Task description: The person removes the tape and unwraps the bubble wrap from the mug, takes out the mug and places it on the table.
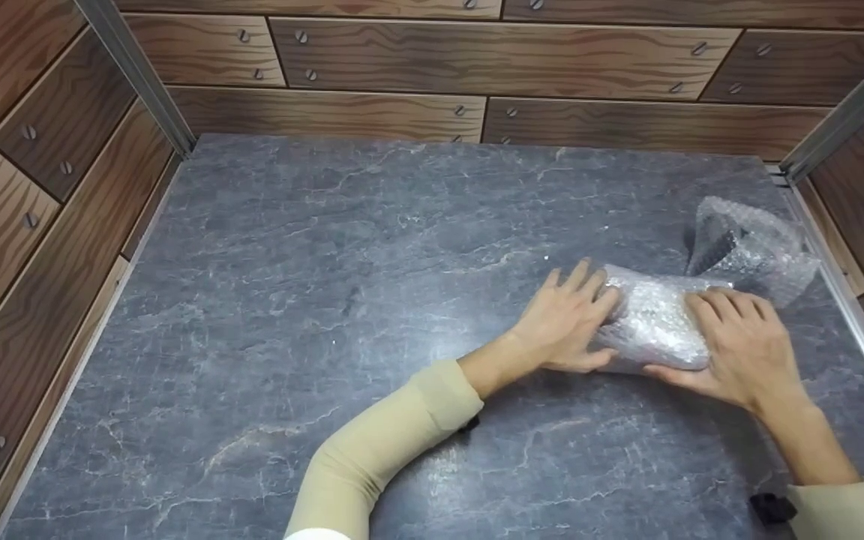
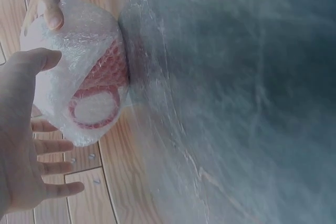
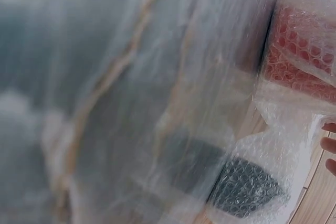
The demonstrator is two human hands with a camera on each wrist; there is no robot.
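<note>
A bubble-wrapped package [image 1: 653,322] lies on the right half of the table, its shiny layers bunched on top. Through the wrap in the left wrist view shows a red object [image 2: 105,69] with a pale rounded end ringed in red; its kind cannot be made out. My left hand [image 1: 563,322] rests against the package's left end, fingers spread and fairly straight, thumb on the near side. At the other end my right hand [image 1: 747,345] grips the package, fingers bent over the top and thumb along the near edge. The underside is hidden.
A loose, curled length of bubble wrap [image 1: 762,255] stands up behind the package, close to the right edge. Under everything is a grey marbled tabletop [image 1: 289,300]. Wood-patterned panels [image 1: 507,60] with metal corner posts [image 1: 139,71] enclose the back and sides.
</note>
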